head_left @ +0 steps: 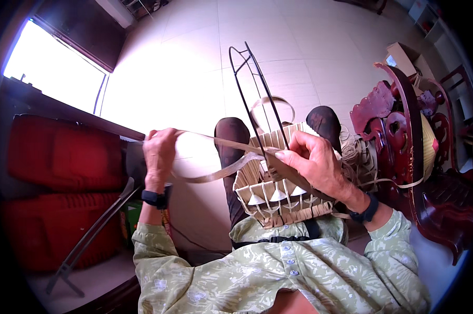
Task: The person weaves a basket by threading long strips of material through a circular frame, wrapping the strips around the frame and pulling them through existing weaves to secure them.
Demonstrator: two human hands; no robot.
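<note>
A half-woven basket (299,215) of pale tan strips rests on my lap, with white pointed shapes along its near side. From it a tall black wire frame (241,81) rises, tilted away from me. My left hand (160,154), off to the left of the basket, is closed on a long tan flat strip (215,139), pulled taut toward the frame. A slack loop of strip hangs below that hand. Over the basket, my right hand (317,162) pinches the strip, thumb and fingers together, against the foot of the wire frame. Its palm hides part of the basket.
Coiled tan cord (358,157) lies right of the basket, beside a carved dark-red wooden chair (417,146). Red cases (63,157) are stacked at the left, with a thin metal stand (92,230) before them. A tiled floor (189,63) stretches ahead.
</note>
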